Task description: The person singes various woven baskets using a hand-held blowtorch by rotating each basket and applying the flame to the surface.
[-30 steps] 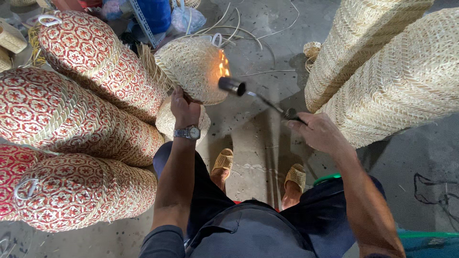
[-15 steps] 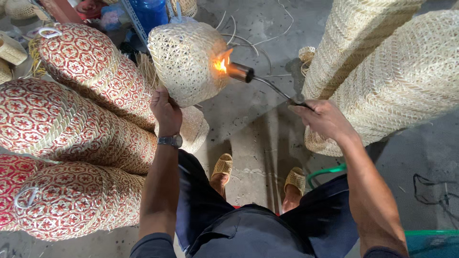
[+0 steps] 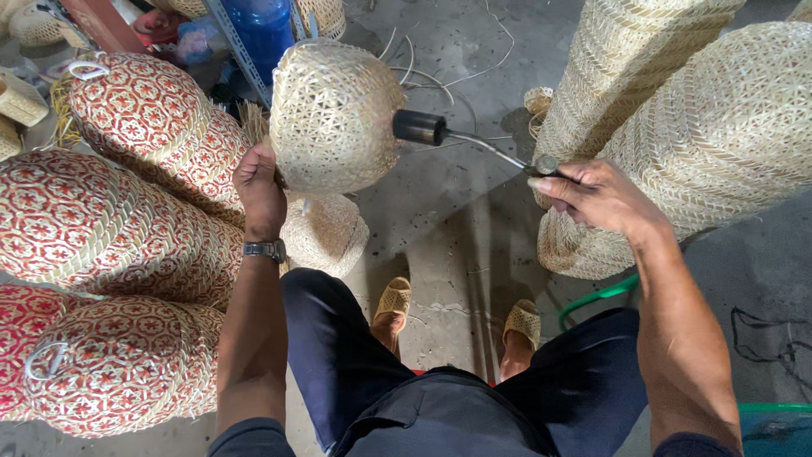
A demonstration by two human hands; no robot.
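Fingers (image 3: 254,173) of left hand (image 3: 260,190) were closed on the lower edge of a pale woven basket (image 3: 334,114), held up off the floor; fingertips hidden behind the weave. Right hand (image 3: 596,195) was closed around the torch (image 3: 474,144) handle; handle itself hidden in the grip, only the thin tube and black nozzle showed. Nozzle sat just beside the basket's right side; couldn't tell if touching. No flame visible. Second small pale basket (image 3: 326,233) lay on the floor, partly hidden behind the left forearm. Red-patterned baskets (image 3: 110,237) stacked left, cut off by the frame edge. Tall pale woven stacks (image 3: 694,118) right, tops cut off. Green hose (image 3: 596,298) near right, mostly hidden behind the leg.
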